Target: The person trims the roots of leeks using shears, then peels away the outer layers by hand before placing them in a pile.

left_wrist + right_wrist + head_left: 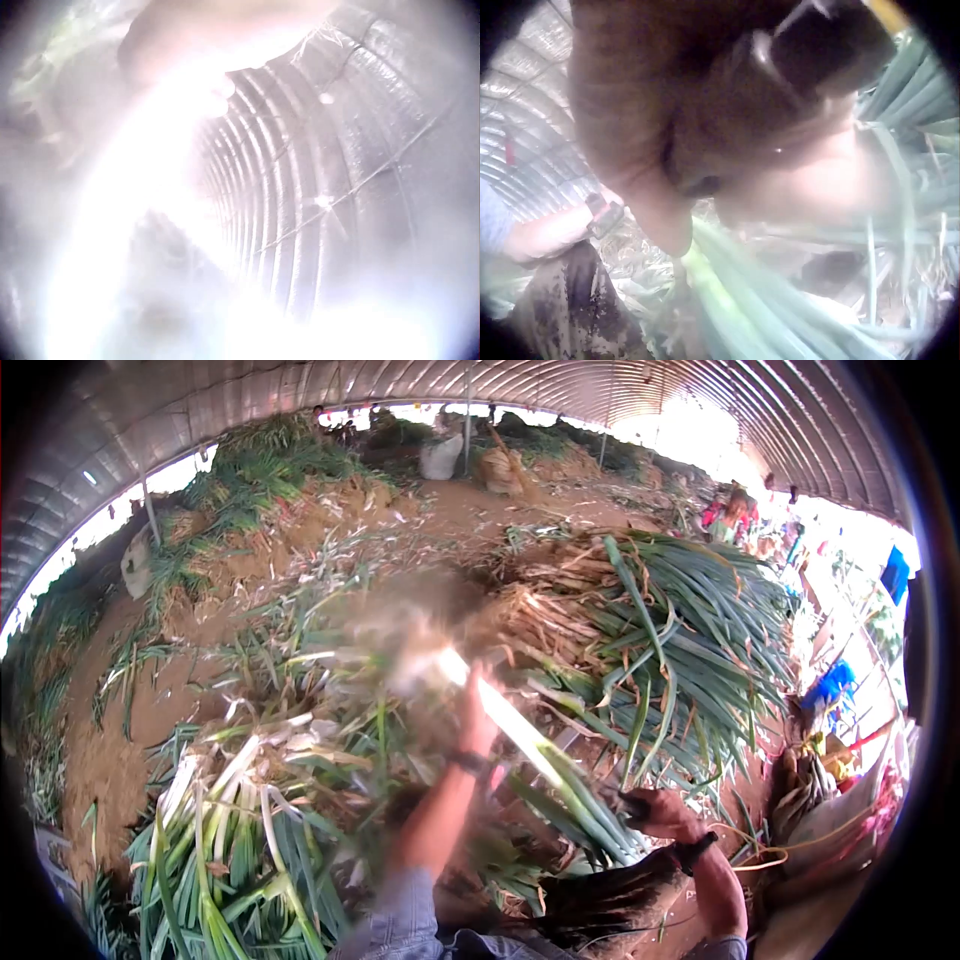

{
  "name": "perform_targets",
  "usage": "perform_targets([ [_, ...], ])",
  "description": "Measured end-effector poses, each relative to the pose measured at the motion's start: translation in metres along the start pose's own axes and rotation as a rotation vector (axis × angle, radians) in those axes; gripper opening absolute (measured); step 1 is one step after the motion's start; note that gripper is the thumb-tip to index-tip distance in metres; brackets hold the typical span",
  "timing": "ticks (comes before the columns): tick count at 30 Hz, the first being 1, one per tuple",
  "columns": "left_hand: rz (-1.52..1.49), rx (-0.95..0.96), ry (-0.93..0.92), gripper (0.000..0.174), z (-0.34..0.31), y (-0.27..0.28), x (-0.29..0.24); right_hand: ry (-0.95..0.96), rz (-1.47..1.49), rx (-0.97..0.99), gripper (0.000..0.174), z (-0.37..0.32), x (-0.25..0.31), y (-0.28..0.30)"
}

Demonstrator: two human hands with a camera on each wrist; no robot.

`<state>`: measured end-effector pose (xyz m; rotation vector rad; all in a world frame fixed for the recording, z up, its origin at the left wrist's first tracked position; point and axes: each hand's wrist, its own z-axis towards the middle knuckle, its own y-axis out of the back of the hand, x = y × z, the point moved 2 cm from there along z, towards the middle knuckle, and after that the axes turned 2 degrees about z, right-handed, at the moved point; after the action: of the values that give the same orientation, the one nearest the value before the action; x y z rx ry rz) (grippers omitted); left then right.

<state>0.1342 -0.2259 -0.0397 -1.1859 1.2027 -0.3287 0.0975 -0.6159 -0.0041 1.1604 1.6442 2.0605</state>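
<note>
In the head view my left hand (478, 718) grips a long green onion (520, 735) by its white shaft, root end up and away from me. That root end is blurred in a dusty haze. The green leaves slant down towards my right hand (668, 815), which holds a dark tool (634, 806). The right wrist view shows the right hand (630, 112) close up around a dark body with a shiny metal part (763, 52), green leaves (735, 300) just below. Glare washes out most of the left wrist view; the left hand (210, 37) fills its top.
A large onion heap (690, 630) lies to the right, and a bunch with white shafts (230, 840) to the left. A yellow hose (765, 850) loops beside the right wrist. Beyond are more piles (260, 480), white sacks (440, 458) and a person (735, 515) under an arched roof.
</note>
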Motion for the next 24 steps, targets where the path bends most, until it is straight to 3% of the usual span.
perform_targets([
  [2, 0.001, 0.189, -0.096, 0.022, 0.002, -0.02, -0.023, -0.029, 0.148, -0.04, 0.04, -0.008, -0.011, -0.001],
  [4, 0.562, 0.161, -0.482, 0.019, -0.014, -0.017, -0.014, -0.095, 0.144, -0.005, 0.043, -0.01, -0.017, -0.007],
  [8, 0.362, -0.046, -0.018, 0.021, -0.045, 0.016, 0.017, -0.11, 0.103, 0.046, 0.048, -0.003, -0.004, -0.003],
  [10, 0.373, -0.028, -0.061, 0.032, -0.045, 0.013, -0.016, -0.112, -0.003, 0.056, 0.047, -0.004, -0.005, 0.001],
  [11, 0.463, 0.017, -0.205, 0.034, -0.027, 0.018, -0.033, -0.173, 0.009, 0.098, 0.047, -0.004, 0.0, 0.006],
  [14, 0.356, 0.107, -0.542, 0.028, 0.001, -0.003, -0.163, -0.142, -0.036, 0.05, 0.039, -0.007, -0.031, 0.001],
  [15, 0.689, 0.003, -0.692, 0.026, 0.031, 0.011, -0.23, -0.155, -0.012, 0.013, 0.038, -0.008, -0.045, -0.002],
  [16, 0.462, 0.034, -0.726, 0.025, 0.008, -0.022, -0.283, -0.163, 0.009, -0.024, 0.037, -0.008, -0.057, -0.003],
  [17, 0.517, -0.062, -0.778, 0.021, -0.017, -0.048, -0.336, -0.213, -0.048, 0.011, 0.038, -0.005, -0.067, -0.003],
  [18, 0.543, 0.199, -0.798, 0.009, -0.01, -0.046, -0.413, -0.21, -0.044, -0.023, 0.038, -0.002, -0.084, -0.01],
  [19, 0.606, 0.183, -0.876, 0.009, -0.02, -0.049, -0.463, -0.227, -0.075, -0.027, 0.036, 0.003, -0.095, -0.016],
  [21, 0.811, 0.026, -1.043, 0.009, -0.049, -0.043, -0.534, -0.281, -0.123, -0.002, 0.032, 0.014, -0.112, -0.024],
  [24, 1.209, -0.268, -1.148, 0.009, -0.074, 0.014, -0.605, -0.389, -0.144, 0.028, 0.027, 0.041, -0.104, -0.029],
])
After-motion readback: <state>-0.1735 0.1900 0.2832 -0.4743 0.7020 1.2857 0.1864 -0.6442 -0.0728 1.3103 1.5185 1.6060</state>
